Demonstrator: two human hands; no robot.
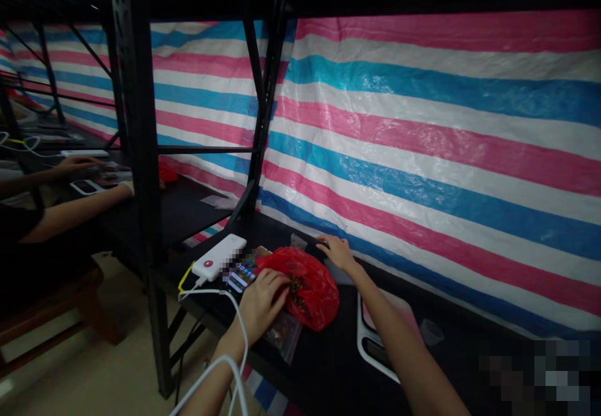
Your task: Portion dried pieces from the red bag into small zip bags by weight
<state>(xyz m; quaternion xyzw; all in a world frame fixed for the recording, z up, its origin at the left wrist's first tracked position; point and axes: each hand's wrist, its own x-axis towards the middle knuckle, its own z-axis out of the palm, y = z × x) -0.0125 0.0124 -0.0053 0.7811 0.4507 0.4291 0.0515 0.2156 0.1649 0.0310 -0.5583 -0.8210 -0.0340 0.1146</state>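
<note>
My left hand (263, 300) rests at the near-left rim of a red plastic bag (323, 291). Its fingers are bent, with a gap between thumb and forefinger, and the fingertips reach toward small brown pieces (297, 291) inside the open bag. Under that hand lies a clear plastic bag (284, 336) with contents I cannot make out. Beyond the red bag, my right hand (337, 253) is open with fingers apart, above a clear flat bag (342, 273) near the back of the shelf. Below my right forearm sits a white digital scale (369, 347), partly covered by the arm.
A white power bank (220, 256) and a lit phone (241, 276) lie left of the red bag; a white cable (235, 313) loops over my left forearm. A small clear cup (431, 332) stands right of the scale. Beyond the black post (141, 153), another person's arms (79, 213) work.
</note>
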